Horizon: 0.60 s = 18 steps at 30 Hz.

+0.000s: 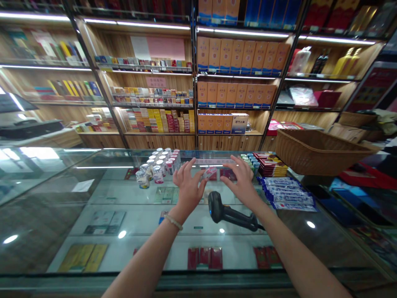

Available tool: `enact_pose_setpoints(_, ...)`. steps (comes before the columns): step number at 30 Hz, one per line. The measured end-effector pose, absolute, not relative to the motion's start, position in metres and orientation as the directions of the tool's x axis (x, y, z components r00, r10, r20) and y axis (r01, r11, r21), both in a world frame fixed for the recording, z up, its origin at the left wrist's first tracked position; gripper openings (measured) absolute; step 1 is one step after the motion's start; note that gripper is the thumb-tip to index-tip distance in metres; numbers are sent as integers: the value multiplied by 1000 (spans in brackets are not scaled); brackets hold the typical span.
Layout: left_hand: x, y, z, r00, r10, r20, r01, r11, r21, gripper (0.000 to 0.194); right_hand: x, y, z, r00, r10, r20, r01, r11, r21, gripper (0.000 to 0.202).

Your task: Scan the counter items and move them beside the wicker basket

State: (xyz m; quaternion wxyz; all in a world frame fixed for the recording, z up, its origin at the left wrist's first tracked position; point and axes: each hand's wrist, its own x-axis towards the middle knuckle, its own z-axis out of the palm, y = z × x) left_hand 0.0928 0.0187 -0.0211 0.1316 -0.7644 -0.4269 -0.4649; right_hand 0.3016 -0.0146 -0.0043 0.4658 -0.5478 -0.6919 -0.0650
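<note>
My left hand [190,184], with a beaded bracelet at the wrist, pinches a small pink-and-clear item [211,172] between thumb and fingers above the glass counter [130,223]. Its exact kind is too small to make out. Facing it from the right, my right hand [240,178] has its fingers apart and nothing in them; a gap separates it from the item. Below and between my hands, a black barcode scanner [231,213] lies on the glass, its head to the left.
Small round containers [158,165] cluster left of my hands. On the right are blue-and-white snack packs [288,193], a stack of red and yellow packages [272,164] and a wicker basket [310,157]. Shelves with orange boxes [237,56] line the back wall.
</note>
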Motion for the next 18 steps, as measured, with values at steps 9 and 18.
enact_pose_setpoints(9,101,15,-24,314,534,785,724,-670,166,30,295,-23,2,-23,678,735,841,411,-353,20)
enact_pose_setpoints(18,100,16,-20,360,565,742,745,-653,135,25,299,-24,4,-54,696,716,834,426,-351,21)
